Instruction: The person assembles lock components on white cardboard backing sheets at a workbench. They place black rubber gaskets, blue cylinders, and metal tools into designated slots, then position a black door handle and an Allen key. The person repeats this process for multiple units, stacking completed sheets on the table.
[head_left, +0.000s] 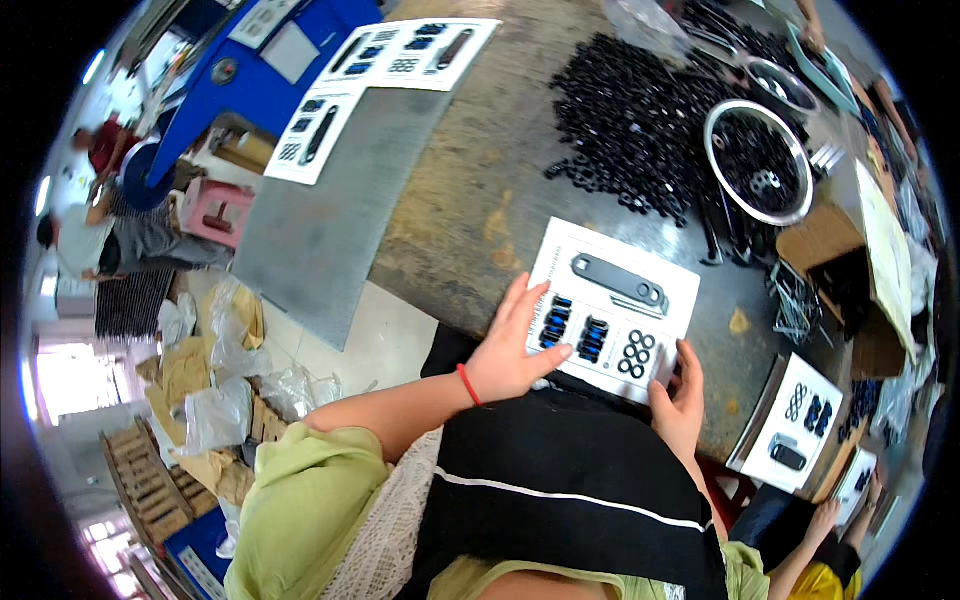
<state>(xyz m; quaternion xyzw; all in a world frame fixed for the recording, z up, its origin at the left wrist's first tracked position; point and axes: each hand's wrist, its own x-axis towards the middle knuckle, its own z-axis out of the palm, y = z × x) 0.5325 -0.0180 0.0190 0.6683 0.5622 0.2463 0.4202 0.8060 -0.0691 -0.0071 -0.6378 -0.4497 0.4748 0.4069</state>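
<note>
A white printed card [612,312] lies tilted at the table's near edge. It bears a long dark grey slotted part, two clusters of small black-and-blue pieces and several black rings. My left hand [513,347] grips the card's left side, thumb over the near-left corner and fingers along the edge. At the near-right corner, my right hand [681,402] has its thumb against the card and its fingers bent round the side. Beyond the card spreads a big heap of small black parts [625,120].
A steel bowl [709,150] of dark parts stands right of the heap, near an open cardboard box [868,270]. More filled cards [795,425] are stacked at right, by a co-worker's hand [823,520]. Other cards [385,55] lie on a grey sheet [330,220] at far left.
</note>
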